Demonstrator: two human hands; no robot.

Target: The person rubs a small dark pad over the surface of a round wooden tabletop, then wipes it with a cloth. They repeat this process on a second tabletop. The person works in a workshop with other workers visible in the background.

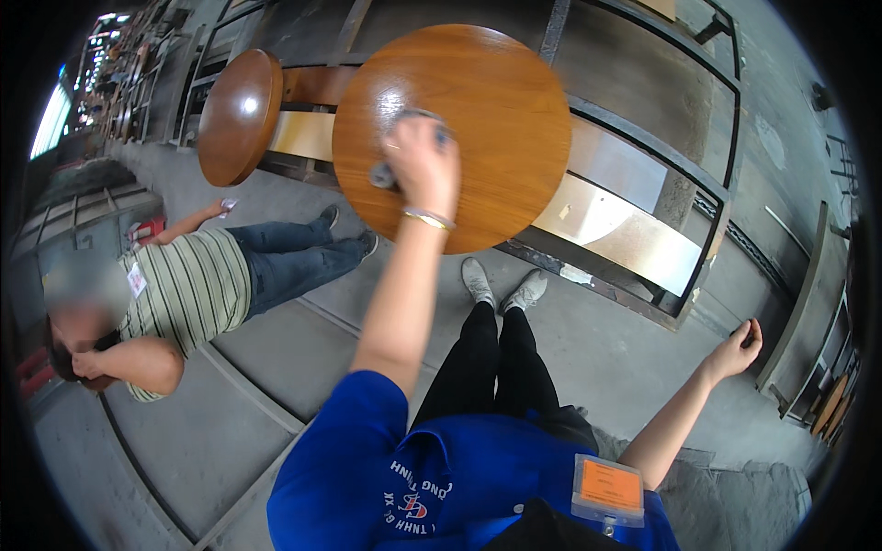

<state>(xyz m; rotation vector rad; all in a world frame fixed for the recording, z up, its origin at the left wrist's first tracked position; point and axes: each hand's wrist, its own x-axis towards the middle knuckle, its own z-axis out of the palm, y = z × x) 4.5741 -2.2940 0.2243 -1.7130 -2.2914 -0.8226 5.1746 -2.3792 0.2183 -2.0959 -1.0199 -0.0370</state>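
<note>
My left hand (423, 163) presses a grey cloth (386, 170) flat against a round, glossy wooden tabletop (496, 101) that stands in front of me. A thin bracelet sits on that wrist. My right hand (740, 347) hangs out to my right side, fingers loosely curled, holding nothing that I can see. A second round wooden tabletop (239, 115) stands to the left of the first one.
Another person in a striped shirt and jeans (197, 285) stands close on my left, holding a pale cloth. A dark metal rack with wooden panels (634, 165) runs behind the tabletops. The floor is grey concrete (276, 367). Boards lean at the far right (813, 303).
</note>
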